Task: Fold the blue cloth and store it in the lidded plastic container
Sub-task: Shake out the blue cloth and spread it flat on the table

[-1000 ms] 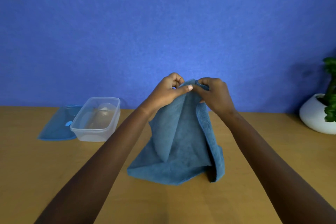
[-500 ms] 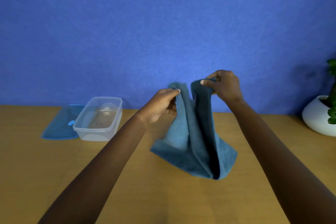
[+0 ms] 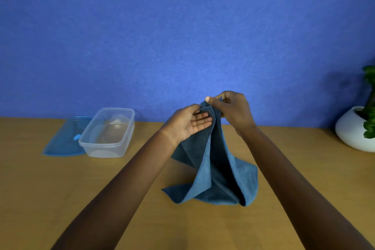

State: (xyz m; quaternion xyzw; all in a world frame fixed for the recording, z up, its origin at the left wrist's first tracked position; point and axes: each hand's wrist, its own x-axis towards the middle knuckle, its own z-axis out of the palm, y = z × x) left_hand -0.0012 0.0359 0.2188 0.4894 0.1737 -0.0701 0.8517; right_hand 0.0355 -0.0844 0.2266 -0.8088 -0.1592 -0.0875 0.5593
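The blue cloth (image 3: 215, 168) hangs in long folds from my hands, and its lower end rests on the wooden table (image 3: 60, 189). My right hand (image 3: 233, 111) pinches the cloth's top corner between thumb and fingers. My left hand (image 3: 188, 124) is turned palm up, its straight fingers lying against the cloth's left side just below the top, thumb touching the upper edge. The clear plastic container (image 3: 107, 134) stands open on the table to the left, nothing in it. Its blue lid (image 3: 63, 142) lies flat beside it, partly under its left edge.
A white pot with a green plant (image 3: 355, 130) stands at the table's far right. A blue wall (image 3: 182, 36) runs along the back of the table.
My hands, apart half a second ago, have come together at the cloth's top. My left hand has gone from pinching the cloth to lying flat against it.
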